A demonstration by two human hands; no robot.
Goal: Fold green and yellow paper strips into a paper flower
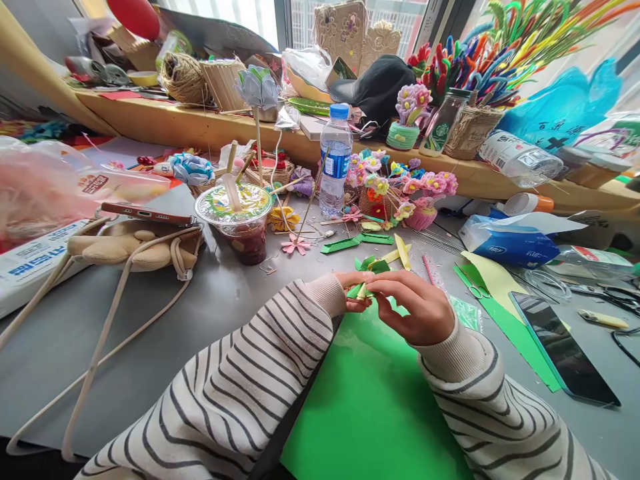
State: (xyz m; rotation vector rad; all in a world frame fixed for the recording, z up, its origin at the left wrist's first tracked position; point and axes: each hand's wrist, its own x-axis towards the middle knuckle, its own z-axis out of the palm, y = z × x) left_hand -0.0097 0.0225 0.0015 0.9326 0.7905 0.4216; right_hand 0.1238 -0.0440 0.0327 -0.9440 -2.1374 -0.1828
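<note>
Both hands meet over the far edge of a green sheet [375, 393]. Between them is a small folded paper piece [379, 266] in green and pale yellow. My left hand [353, 288] holds it from the left, its fingers partly hidden behind the paper. With thumb and fingers closed, my right hand [417, 303] grips its right side. Just beyond lie green folded strips [345, 245] and crossed pale yellow strips [401, 252]. To the right are a green and yellow paper offcut [500, 287] and green-handled scissors [479, 291].
A lidded drink cup [245, 233] and a water bottle [335, 163] stand beyond my hands. On the left sits a bag [145, 253] with long straps and a phone on top. Another phone [565, 347] lies at right. Yarn flowers [400, 187] crowd the back.
</note>
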